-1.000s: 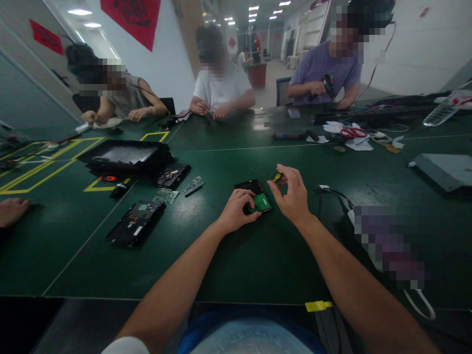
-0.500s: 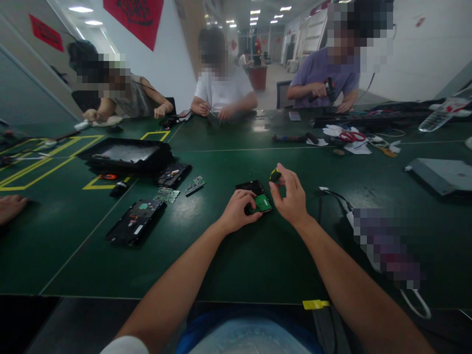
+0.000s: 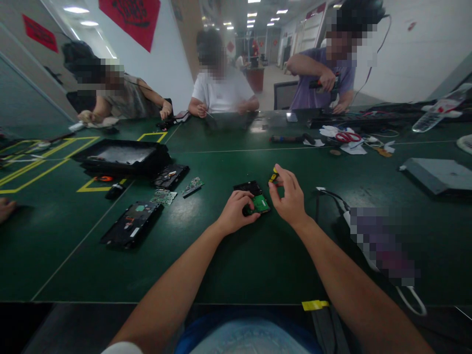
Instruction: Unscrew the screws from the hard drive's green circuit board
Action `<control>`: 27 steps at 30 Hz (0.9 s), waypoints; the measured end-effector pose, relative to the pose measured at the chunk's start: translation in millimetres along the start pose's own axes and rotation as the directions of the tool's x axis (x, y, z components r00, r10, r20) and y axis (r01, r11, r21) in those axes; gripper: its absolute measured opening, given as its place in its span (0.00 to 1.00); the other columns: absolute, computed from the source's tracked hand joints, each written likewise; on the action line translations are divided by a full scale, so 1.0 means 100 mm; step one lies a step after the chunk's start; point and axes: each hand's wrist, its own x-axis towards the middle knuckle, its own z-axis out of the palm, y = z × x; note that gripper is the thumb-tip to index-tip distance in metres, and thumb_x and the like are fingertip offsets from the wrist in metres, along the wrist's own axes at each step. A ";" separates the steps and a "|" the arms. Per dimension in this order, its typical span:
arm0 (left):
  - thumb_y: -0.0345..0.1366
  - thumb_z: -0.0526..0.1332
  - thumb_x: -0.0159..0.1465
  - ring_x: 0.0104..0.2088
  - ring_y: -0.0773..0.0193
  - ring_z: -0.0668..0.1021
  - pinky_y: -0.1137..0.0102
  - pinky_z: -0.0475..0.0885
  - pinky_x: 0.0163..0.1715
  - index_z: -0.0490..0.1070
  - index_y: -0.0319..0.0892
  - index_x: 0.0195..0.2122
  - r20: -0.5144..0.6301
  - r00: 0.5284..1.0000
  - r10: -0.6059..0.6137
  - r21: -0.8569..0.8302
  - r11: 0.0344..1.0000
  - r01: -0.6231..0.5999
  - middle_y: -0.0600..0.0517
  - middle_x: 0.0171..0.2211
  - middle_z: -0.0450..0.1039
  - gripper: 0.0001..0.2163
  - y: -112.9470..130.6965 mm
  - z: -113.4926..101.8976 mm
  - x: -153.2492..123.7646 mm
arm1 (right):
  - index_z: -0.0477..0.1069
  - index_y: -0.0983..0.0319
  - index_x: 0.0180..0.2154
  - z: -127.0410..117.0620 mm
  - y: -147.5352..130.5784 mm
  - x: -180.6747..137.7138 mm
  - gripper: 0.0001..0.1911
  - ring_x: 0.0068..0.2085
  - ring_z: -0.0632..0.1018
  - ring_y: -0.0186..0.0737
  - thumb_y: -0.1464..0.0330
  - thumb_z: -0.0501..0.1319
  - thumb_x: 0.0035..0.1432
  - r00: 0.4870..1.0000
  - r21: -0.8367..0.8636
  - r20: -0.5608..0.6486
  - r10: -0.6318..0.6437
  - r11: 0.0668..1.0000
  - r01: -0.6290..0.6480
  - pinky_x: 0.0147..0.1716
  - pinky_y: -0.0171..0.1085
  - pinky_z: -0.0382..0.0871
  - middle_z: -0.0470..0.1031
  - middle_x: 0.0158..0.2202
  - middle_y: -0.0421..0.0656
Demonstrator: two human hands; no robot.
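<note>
A black hard drive with a green circuit board lies on the green table in front of me. My left hand is curled over the drive's near edge and grips it. My right hand hovers just right of the drive, fingers pinched round the yellow-and-black handle of a small screwdriver held upright over the board. The tool's tip is hidden by my fingers.
To the left lie a second drive, loose circuit boards, another opened drive and a black tray. A cable and a grey box are at the right. Three people work across the table; someone's hand rests at far left.
My right hand has twisted the screwdriver slightly in place, its handle showing a different side. The left hand stays on the drive. The person in purple raised an arm.
</note>
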 end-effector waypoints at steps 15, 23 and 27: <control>0.39 0.74 0.58 0.57 0.49 0.72 0.51 0.70 0.59 0.74 0.45 0.38 0.004 1.000 0.000 -0.003 1.000 0.000 0.46 0.53 0.74 0.12 -0.01 0.00 0.00 | 0.57 0.50 0.70 0.00 0.02 -0.01 0.33 0.52 0.79 0.51 0.66 0.63 0.68 1.000 -0.015 -0.020 0.009 1.000 -0.009 0.43 0.50 0.84 0.71 0.59 0.50; 0.40 0.74 0.59 0.57 0.50 0.73 0.51 0.70 0.59 0.75 0.45 0.42 -0.007 1.000 0.023 -0.001 1.000 -0.023 0.46 0.53 0.74 0.13 -0.02 0.00 0.00 | 0.52 0.52 0.72 0.05 0.01 -0.03 0.34 0.50 0.80 0.50 0.68 0.59 0.69 1.000 0.019 0.002 0.011 1.000 -0.011 0.47 0.52 0.82 0.70 0.62 0.52; 0.39 0.74 0.58 0.57 0.49 0.73 0.50 0.70 0.59 0.75 0.46 0.42 -0.004 1.000 0.006 0.009 1.000 -0.006 0.46 0.53 0.75 0.14 -0.02 0.00 0.00 | 0.55 0.51 0.70 0.06 -0.01 -0.01 0.32 0.48 0.80 0.49 0.66 0.61 0.69 1.000 -0.008 0.014 0.009 1.000 -0.009 0.45 0.52 0.82 0.72 0.58 0.51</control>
